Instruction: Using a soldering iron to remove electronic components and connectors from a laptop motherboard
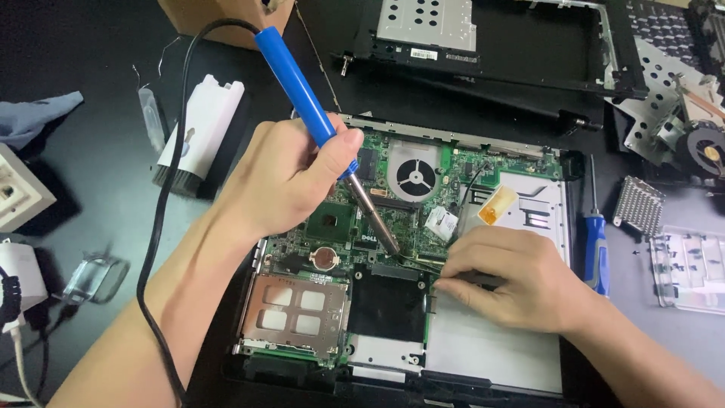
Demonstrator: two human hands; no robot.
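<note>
Soldering on an opened laptop's board.

The left hand (283,177) grips a blue soldering iron (321,125), tip down on the green board (343,227) near its middle; the right hand (513,279) pinches something thin, perhaps solder wire or tweezers, just beside the tip. The laptop (491,347) lies stripped, its covers and fan set aside and a screwdriver (596,242) beside it, so disassembly looks done and the joint unfinished. The joint itself is too small to make out, and the right fingers hide what they hold.

Hidden: item pinched under right hand (521,276). Cut off by frame edge: cardboard box (219,19), fan assembly (706,147), white charger (19,276).
</note>
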